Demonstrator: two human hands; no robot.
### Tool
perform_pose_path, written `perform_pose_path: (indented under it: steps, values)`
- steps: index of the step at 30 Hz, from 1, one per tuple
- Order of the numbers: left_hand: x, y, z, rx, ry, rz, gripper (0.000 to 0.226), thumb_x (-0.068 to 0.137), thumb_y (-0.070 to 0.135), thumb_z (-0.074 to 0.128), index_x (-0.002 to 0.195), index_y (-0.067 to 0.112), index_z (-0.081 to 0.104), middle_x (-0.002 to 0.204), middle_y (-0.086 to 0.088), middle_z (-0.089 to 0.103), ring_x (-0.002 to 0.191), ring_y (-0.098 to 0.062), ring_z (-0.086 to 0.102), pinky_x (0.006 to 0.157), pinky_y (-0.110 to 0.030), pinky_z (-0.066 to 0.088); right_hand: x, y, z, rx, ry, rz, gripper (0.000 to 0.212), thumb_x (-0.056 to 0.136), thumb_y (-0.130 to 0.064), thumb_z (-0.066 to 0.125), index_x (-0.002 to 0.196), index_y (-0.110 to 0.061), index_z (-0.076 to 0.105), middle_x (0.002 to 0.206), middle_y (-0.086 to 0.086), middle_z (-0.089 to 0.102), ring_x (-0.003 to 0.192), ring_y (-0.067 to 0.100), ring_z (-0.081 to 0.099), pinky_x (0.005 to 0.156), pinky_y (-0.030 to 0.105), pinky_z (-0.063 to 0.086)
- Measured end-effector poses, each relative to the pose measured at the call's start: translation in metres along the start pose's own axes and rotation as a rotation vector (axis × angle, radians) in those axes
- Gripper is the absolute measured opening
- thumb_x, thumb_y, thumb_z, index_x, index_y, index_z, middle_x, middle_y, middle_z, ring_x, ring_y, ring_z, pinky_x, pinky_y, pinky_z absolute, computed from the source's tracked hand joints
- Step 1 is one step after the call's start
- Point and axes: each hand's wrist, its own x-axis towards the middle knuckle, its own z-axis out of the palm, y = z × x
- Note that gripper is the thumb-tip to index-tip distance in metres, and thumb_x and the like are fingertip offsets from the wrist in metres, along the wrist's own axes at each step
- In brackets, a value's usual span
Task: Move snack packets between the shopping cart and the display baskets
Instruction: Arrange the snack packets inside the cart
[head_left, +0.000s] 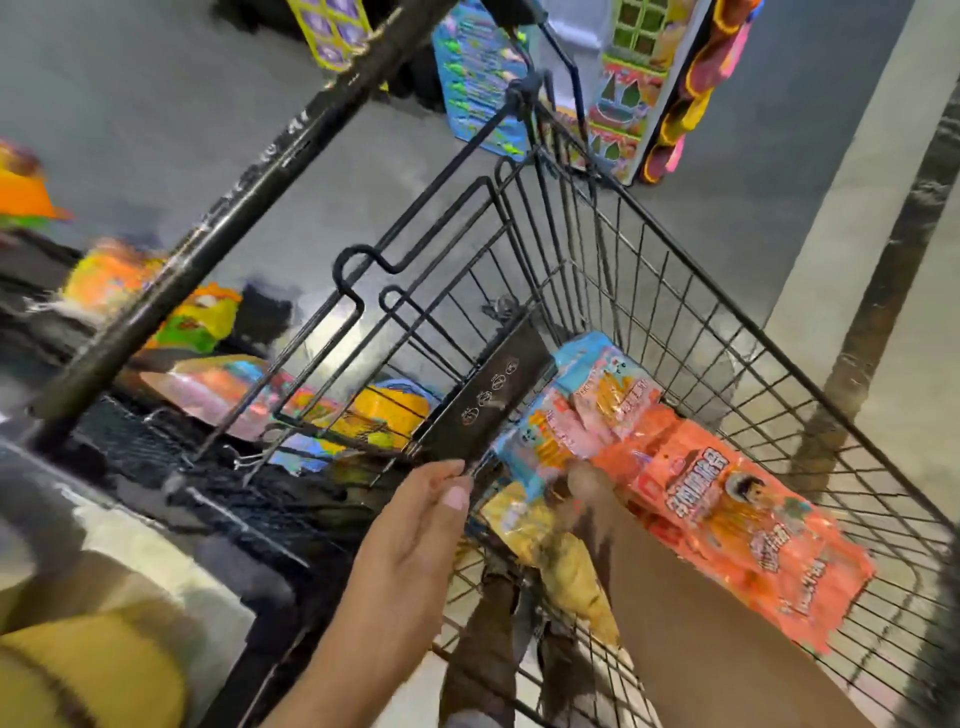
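The black wire shopping cart (649, 270) fills the middle and right of the head view. Inside lie an orange snack packet (737, 519), blue and pink packets (597, 400) and a yellow packet (550, 545). My left hand (415, 530) is at the cart's near end, with thumb and fingers pinching the lower edge of the black flap (493, 400). My right hand (587, 488) reaches down into the cart between the blue packets and the orange one. It is blurred and its fingers are hidden among the packets.
To the left stand dark display baskets (171, 457) holding colourful packets, among them a green-yellow one (202, 322) and a yellow one (384, 410). A thick black pole (218, 228) slants across the upper left. Bright display stands (628, 104) stand beyond the cart on the grey floor.
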Motion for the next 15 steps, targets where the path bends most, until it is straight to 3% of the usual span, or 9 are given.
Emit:
perform_pose_path:
  steps: [2,4,5,9,12,15]
  values:
    - [-0.026,0.002,-0.002,-0.008,0.009,0.008,0.049,0.085,0.071,0.049,0.128,0.050,0.061,0.128,0.022,0.068,0.124,0.003,0.060,0.109,-0.042,0.048,-0.014,0.001,-0.012,0.014,-0.037,-0.019,0.018,0.109,-0.011,0.051,0.123,0.000,0.056,0.121,0.021,0.060,0.100,0.030,0.067,0.081,0.038,0.060]
    - [-0.056,0.008,-0.005,-0.010,0.003,0.027,0.048,0.086,0.071,0.049,0.130,0.051,0.059,0.132,0.023,0.066,0.127,0.003,0.058,0.111,-0.043,0.046,-0.039,0.002,-0.029,0.002,-0.050,-0.051,0.032,0.107,-0.012,0.058,0.135,0.004,0.057,0.135,0.026,0.060,0.125,0.041,0.063,0.107,0.050,0.054]
    - [-0.070,0.011,-0.007,0.004,0.001,0.045,0.050,0.087,0.071,0.049,0.132,0.051,0.058,0.134,0.024,0.064,0.129,0.003,0.056,0.111,-0.043,0.045,-0.057,0.006,-0.039,-0.031,-0.088,-0.088,0.034,0.106,-0.010,0.060,0.136,0.005,0.057,0.138,0.026,0.061,0.128,0.042,0.062,0.112,0.053,0.050]
    - [-0.129,0.022,-0.023,0.162,0.071,0.144,0.058,0.090,0.073,0.044,0.144,0.054,0.045,0.141,0.031,0.055,0.130,0.008,0.052,0.108,-0.035,0.045,-0.131,0.026,-0.078,-0.175,-0.118,-0.316,0.030,0.103,-0.011,0.065,0.132,-0.020,0.060,0.122,0.011,0.072,0.109,0.027,0.071,0.108,0.051,0.053]
    - [-0.167,0.029,-0.047,0.226,0.151,0.230,0.052,0.094,0.070,0.042,0.144,0.056,0.042,0.143,0.035,0.047,0.129,0.014,0.046,0.099,-0.015,0.045,-0.195,0.034,-0.085,-0.263,-0.200,-0.542,0.033,0.101,-0.018,0.070,0.125,-0.038,0.062,0.125,-0.005,0.068,0.121,0.022,0.065,0.100,0.041,0.052]
    - [-0.199,0.029,-0.073,0.286,0.244,0.254,0.042,0.098,0.068,0.041,0.139,0.062,0.037,0.143,0.041,0.040,0.135,0.015,0.038,0.105,-0.011,0.037,-0.261,0.039,-0.070,-0.469,-0.337,-0.805,0.047,0.102,-0.016,0.067,0.135,-0.047,0.056,0.126,-0.034,0.063,0.127,0.009,0.060,0.100,0.035,0.047]
